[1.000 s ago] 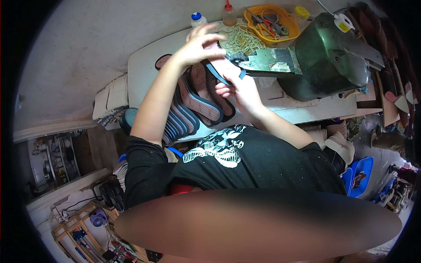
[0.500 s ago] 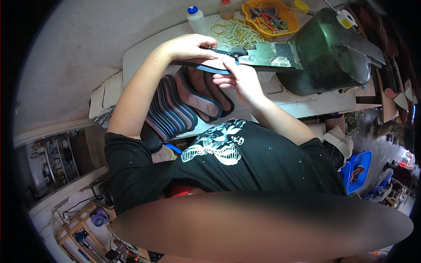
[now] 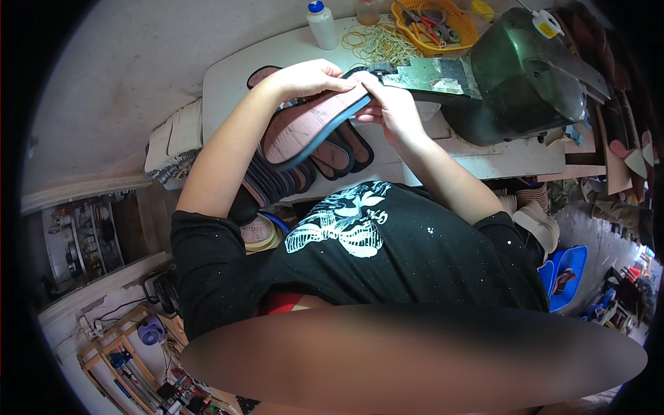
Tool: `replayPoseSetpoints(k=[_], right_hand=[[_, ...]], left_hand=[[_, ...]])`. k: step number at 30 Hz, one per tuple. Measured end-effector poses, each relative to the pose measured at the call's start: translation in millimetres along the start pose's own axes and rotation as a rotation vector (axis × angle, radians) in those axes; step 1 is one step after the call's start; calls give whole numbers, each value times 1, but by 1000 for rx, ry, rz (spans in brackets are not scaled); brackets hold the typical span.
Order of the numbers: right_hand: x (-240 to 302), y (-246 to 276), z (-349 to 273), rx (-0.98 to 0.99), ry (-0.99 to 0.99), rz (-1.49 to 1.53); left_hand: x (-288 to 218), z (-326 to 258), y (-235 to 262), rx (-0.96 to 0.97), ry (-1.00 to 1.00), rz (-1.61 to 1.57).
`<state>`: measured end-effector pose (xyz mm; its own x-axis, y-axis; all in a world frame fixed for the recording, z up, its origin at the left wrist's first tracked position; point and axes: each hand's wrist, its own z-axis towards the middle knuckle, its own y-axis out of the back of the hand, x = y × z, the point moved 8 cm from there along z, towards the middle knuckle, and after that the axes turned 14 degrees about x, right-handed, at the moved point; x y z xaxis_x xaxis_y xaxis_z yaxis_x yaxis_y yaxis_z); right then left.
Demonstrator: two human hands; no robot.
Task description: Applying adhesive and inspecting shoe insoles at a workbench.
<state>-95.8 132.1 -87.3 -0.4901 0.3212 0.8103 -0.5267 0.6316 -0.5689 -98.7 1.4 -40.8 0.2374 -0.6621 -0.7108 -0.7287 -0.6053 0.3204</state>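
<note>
I hold one shoe insole (image 3: 304, 128), brownish on its face with a dark rim, up over the white table (image 3: 228, 83). My left hand (image 3: 311, 77) grips its upper edge. My right hand (image 3: 391, 107) pinches its end close to the flat metal plate (image 3: 432, 72) of a dark green machine (image 3: 526, 76). Under the held insole several more dark insoles (image 3: 332, 159) lie fanned out in an overlapping row on the table's near side.
A white bottle with a blue cap (image 3: 322, 24), a heap of rubber bands (image 3: 377, 43) and a yellow basket with tools (image 3: 432, 24) stand at the table's far edge. Stacked pale pieces (image 3: 169, 149) lie left. Blue bins (image 3: 564, 273) sit lower right.
The insole has swung up and tilted so its brown face shows; my left hand shifted to its upper edge and my right hand moved nearer the machine's plate.
</note>
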Motion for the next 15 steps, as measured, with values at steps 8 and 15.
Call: replayPoseSetpoints(k=[8, 15], right_hand=[[12, 2, -8, 7, -44, -112], [11, -3, -37, 293, -262, -202]], left_hand=[[8, -4, -23, -57, 39, -423], [10, 5, -32, -18, 60, -594]])
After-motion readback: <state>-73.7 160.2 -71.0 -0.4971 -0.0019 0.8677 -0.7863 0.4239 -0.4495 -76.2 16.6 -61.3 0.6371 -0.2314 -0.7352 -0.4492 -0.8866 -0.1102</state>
